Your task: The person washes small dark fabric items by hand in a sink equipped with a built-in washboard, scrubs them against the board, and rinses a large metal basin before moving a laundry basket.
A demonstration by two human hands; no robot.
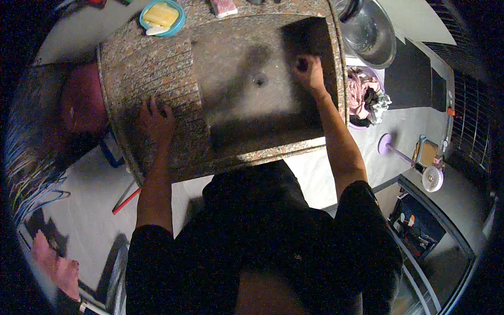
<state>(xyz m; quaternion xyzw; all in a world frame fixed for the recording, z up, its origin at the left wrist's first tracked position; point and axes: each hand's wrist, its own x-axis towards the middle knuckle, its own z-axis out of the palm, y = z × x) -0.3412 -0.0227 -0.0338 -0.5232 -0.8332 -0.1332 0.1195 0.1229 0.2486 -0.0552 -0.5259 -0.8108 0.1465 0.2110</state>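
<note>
Before me is a speckled granite laundry sink (275,151). A ridged washboard slope (173,75) forms its left part, and a deep basin (232,59) lies to the right. My left hand (156,120) rests on the shaded ridges, fingers spread and holding nothing. Over the basin's right side, my right hand (313,76) has its fingers curled around a small dark round object (302,64), too dim to name more exactly. A round drain (259,81) shows in the basin floor, left of that hand.
A blue bowl with yellow soap bars (161,17) and a pink-and-white brush or packet (224,7) sit along the back rim. On the right are a steel bowl (372,35), a purple basin of clothes (364,96) and a purple-based stand (386,143). Hangers (35,197) are at left.
</note>
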